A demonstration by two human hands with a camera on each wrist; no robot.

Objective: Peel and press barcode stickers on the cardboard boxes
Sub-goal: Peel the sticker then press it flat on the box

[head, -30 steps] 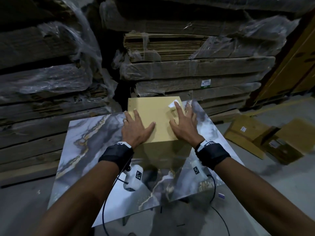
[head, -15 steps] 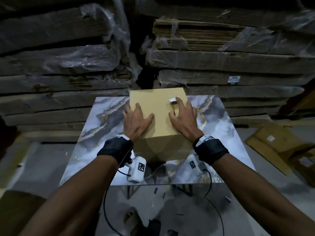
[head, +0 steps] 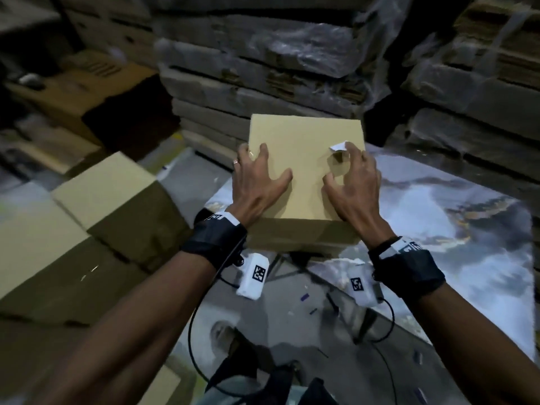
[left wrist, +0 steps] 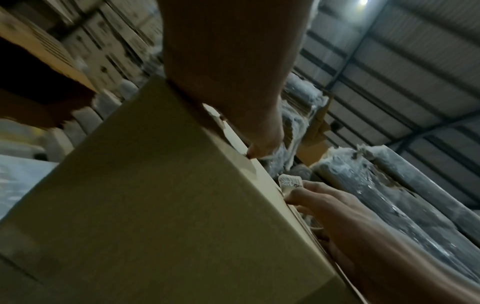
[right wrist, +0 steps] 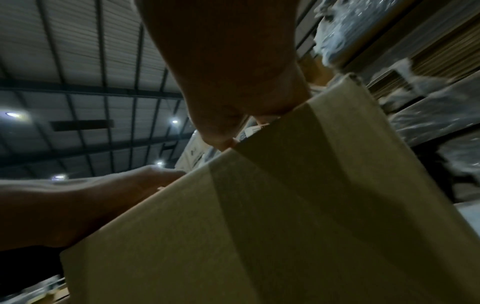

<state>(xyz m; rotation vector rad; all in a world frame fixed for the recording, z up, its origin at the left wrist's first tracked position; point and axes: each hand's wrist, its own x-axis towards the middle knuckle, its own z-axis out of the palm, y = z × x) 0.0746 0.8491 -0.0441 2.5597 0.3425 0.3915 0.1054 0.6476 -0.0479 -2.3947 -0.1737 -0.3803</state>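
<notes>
While the left hand lay spread, fingers straight, on the cardboard box at the table's near-left corner, seemingly to steady it, the right hand arched on fingertips, one finger touching the half-lifted barcode sticker near the box's far-right corner.

the small white barcode sticker print is too small to read, its lower part hidden under the right hand fingertips.
</notes>
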